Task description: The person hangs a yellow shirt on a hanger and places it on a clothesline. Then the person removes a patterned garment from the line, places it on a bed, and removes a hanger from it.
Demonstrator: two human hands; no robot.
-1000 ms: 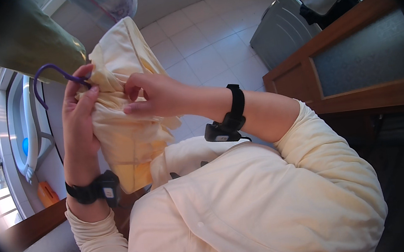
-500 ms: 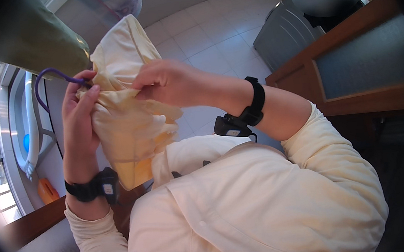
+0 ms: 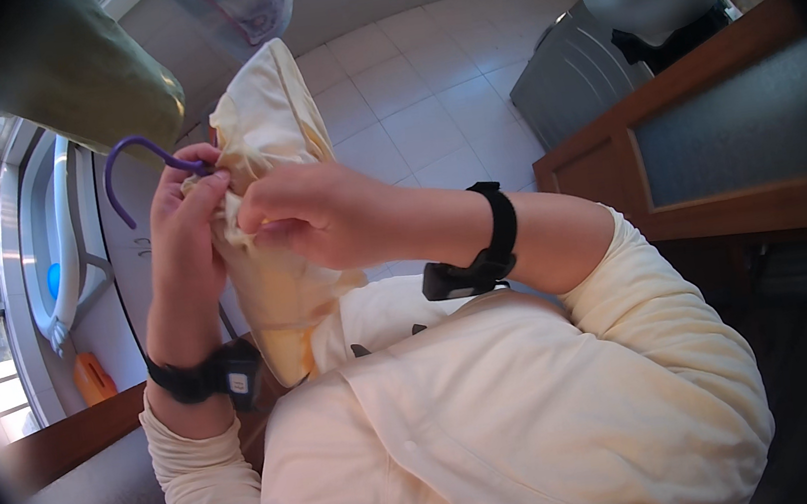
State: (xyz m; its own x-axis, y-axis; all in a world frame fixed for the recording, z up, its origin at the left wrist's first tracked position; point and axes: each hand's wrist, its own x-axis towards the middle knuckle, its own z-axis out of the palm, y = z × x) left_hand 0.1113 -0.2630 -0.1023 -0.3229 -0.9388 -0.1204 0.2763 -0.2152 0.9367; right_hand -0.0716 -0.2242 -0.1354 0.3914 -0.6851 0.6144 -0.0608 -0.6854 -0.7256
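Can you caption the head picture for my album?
Left hand holds a curved purple hanger hook; right hand touches pale yellow cloth.

My left hand [image 3: 182, 214] pinches the purple hanger [image 3: 110, 182] at the yellow garment's [image 3: 266, 113] left edge | my right hand [image 3: 318, 210] curls against the garment, fingertips partly hidden | tiled floor [image 3: 421, 104] beyond the garment | grey appliance [image 3: 568, 76], wooden door [image 3: 590, 167] with frosted panel [image 3: 733, 146] right of the garment
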